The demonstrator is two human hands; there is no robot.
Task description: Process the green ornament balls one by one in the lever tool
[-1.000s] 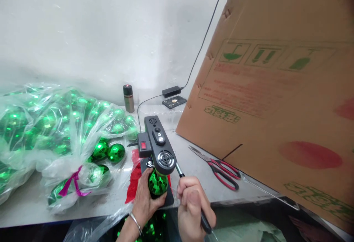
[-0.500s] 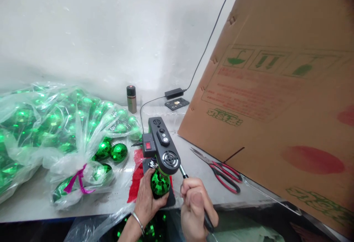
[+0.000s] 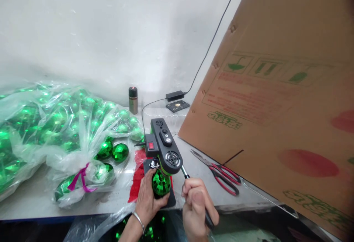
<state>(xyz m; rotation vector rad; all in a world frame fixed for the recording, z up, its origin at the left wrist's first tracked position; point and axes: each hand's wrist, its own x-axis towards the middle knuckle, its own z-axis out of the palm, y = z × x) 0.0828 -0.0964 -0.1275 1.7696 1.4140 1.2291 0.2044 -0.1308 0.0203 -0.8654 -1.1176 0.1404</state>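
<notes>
A small black press machine (image 3: 165,147) with a red switch stands near the table's front edge. Under its head sits a faceted green ornament ball (image 3: 161,184). My left hand (image 3: 147,200) wraps round that ball and holds it on the machine's base; a metal bangle is on the wrist. My right hand (image 3: 197,207) is a closed fist round the machine's black-handled lever (image 3: 184,173), which slants down toward me.
Clear plastic bags (image 3: 52,127) full of green ornaments fill the table's left side. Red-handled scissors (image 3: 221,172) lie right of the machine. A large tilted cardboard box (image 3: 276,98) blocks the right. A small canister (image 3: 133,100), a power adapter (image 3: 174,95) and a cable sit by the wall.
Only the view has shifted slightly; both hands keep the same grip on the ball and the lever.
</notes>
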